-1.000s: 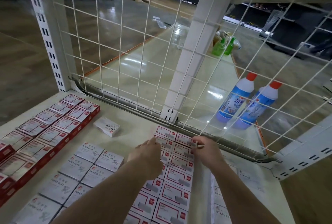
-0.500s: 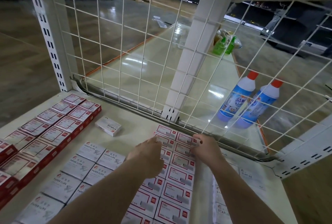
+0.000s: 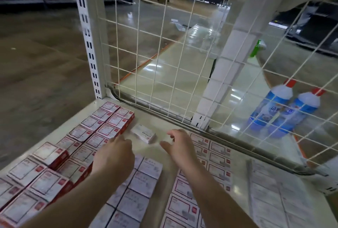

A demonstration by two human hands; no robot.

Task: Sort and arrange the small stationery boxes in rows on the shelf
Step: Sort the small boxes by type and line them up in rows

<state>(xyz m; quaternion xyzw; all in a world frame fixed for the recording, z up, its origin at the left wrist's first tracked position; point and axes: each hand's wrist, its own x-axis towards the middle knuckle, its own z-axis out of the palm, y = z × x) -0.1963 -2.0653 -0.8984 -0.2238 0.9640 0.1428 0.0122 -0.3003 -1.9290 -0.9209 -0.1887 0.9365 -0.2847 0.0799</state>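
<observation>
— Where's the loose box?
— The staples box (image 3: 144, 133) lies alone on bare shelf (image 3: 162, 118), far of my left hand (image 3: 117, 151) and right hand (image 3: 178, 145).
— Fingers?
— Loosely spread, holding nothing.

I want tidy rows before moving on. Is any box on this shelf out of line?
Yes. One white staples box lies alone and skewed near the wire back, between the red boxes and the right-hand rows. Both hands, left and right, hover near it.
</observation>
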